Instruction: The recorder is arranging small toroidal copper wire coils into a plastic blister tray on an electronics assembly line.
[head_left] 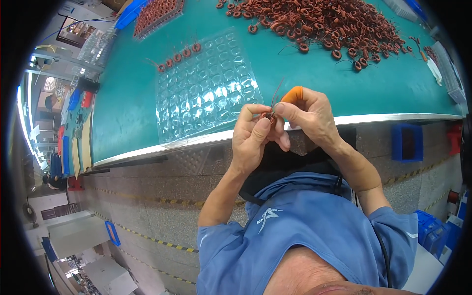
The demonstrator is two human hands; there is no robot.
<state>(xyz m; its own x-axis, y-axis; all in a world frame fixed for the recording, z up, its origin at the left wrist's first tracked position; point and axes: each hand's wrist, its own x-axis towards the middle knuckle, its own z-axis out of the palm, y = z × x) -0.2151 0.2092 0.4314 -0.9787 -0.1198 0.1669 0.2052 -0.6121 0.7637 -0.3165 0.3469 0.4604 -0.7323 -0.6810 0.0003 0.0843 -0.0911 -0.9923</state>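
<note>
Between the thumb and fingers of my left hand (251, 132) is a copper-wound ring coil (268, 117), held just over the table's near edge. Thin wire ends stick up from it. My right hand (312, 115), with an orange cover on one finger, pinches at these wire ends beside the coil. Ahead and to the left lies a clear plastic tray (206, 83) with round pockets. Several ring coils (177, 57) sit in a row along its far left edge, their wires pointing away.
A large heap of ring coils (319, 24) covers the far right of the green table (128, 108). A filled tray (157, 17) stands at the far left, by a blue bin (130, 14). At the right end are cutters (422, 53) and a stack of clear trays (448, 69).
</note>
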